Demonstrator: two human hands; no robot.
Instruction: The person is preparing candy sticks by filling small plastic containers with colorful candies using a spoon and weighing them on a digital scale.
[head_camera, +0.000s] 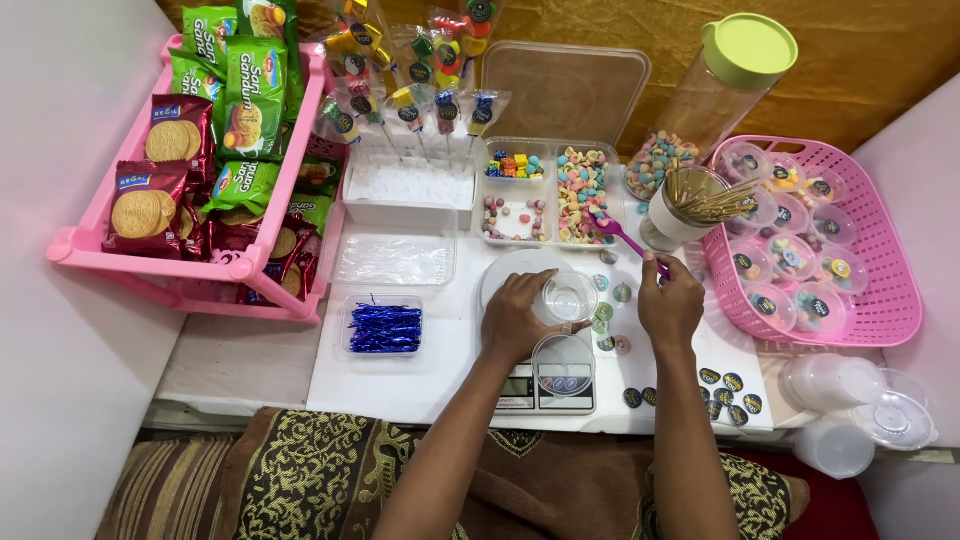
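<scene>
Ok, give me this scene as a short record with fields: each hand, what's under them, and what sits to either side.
left hand: steadies a small clear cup on the scale
right hand: holds a purple spoon reaching toward the sweets
scale: white, directly below the cup
sweets tray: clear, divided, colourful candies
left side: pink rack of biscuit packs
right side: pink basket of filled cups

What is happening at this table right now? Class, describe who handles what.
A person sits at a white table. Their left hand steadies a small clear plastic cup on a round white kitchen scale. Their right hand holds a purple plastic spoon reaching into a clear divided tray of pastel candies. A pink plastic basket of filled, lidded cups stands to the right, and a pink rack of biscuit packets to the left.
</scene>
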